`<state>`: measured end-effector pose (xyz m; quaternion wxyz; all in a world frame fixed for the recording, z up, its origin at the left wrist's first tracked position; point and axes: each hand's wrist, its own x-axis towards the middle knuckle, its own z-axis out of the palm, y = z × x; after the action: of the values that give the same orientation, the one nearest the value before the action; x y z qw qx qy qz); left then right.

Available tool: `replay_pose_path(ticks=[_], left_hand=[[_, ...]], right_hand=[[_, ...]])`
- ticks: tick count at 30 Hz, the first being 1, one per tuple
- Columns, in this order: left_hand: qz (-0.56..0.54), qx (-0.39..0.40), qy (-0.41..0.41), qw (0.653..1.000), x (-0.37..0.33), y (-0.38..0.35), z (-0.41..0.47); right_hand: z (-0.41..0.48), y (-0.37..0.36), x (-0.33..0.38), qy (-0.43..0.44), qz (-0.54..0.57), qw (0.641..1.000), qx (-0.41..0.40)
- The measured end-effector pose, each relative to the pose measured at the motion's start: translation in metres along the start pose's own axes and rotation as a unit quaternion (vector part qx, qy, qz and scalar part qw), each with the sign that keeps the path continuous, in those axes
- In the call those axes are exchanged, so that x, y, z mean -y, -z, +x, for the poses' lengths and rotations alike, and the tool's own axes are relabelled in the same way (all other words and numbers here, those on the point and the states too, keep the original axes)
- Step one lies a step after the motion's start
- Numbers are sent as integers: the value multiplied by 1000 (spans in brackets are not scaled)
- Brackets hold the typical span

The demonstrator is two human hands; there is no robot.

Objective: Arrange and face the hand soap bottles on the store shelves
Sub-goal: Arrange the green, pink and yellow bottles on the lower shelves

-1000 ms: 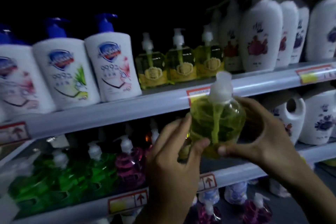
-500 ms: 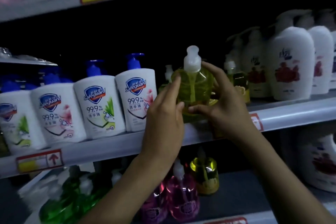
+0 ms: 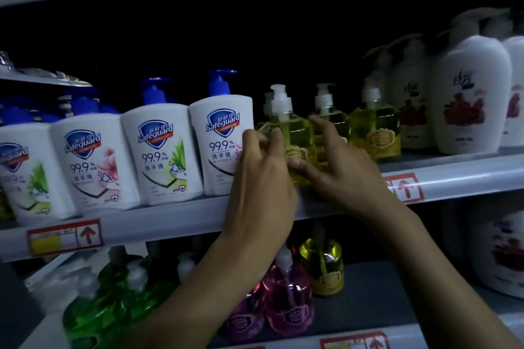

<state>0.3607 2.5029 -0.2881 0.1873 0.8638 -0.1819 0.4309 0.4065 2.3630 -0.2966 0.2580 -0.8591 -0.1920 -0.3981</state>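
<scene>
A clear yellow soap bottle (image 3: 295, 133) with a white pump stands at the front of the middle shelf (image 3: 181, 221), right of the white Safeguard bottles (image 3: 221, 144). My left hand (image 3: 261, 178) holds its left side, fingers curled round it. My right hand (image 3: 337, 167) holds its right side, thumb across the front. Two more yellow bottles (image 3: 374, 130) stand to its right; another is partly hidden behind it.
White pump bottles with red flowers (image 3: 467, 99) fill the right of the middle shelf. On the lower shelf stand green (image 3: 107, 306), pink (image 3: 286, 297) and one yellow bottle (image 3: 323, 266). Red price tags (image 3: 405, 187) line the shelf edges.
Both hands carried the yellow bottle from the lower shelf up to the middle shelf, and it now stands beside the Safeguard bottles. The camera tilted upward.
</scene>
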Motion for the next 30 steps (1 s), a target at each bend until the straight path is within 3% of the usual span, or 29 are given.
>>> replay_pose_path(ticks=[4,6,10,11,13,16,18,21,24,27,30], left_hand=[[-13,-2,1,1000,1,-1,-2],[-17,-13,-14,1000,2,-2,-6],[-57,-60,-85,993,7,-4,-33],[-73,-47,-93,992,8,-10,-47],[-111,6,-74,991,11,-31,-79],[-162,125,17,979,9,-72,-124],[-192,198,90,957,4,-99,-141],[-231,285,175,914,-4,-131,-152],[-255,307,230,888,-9,-153,-154],[-257,280,271,884,-4,-164,-154],[-256,272,281,884,1,-169,-155]], right_hand=[[-3,1,0,-9,-31,999,40],[-8,1,-1,-9,-32,999,14],[-49,2,2,7,79,968,-240],[-66,1,-1,4,74,962,-262],[-104,-5,-9,0,43,978,-205],[-140,-29,-36,-62,-101,993,-7],[-148,-47,-63,-179,-122,971,98],[-146,-68,-95,-291,-41,931,218],[-130,-92,-110,-286,33,926,245],[-115,-118,-113,-258,179,913,259],[-114,-132,-118,-253,214,909,253]])
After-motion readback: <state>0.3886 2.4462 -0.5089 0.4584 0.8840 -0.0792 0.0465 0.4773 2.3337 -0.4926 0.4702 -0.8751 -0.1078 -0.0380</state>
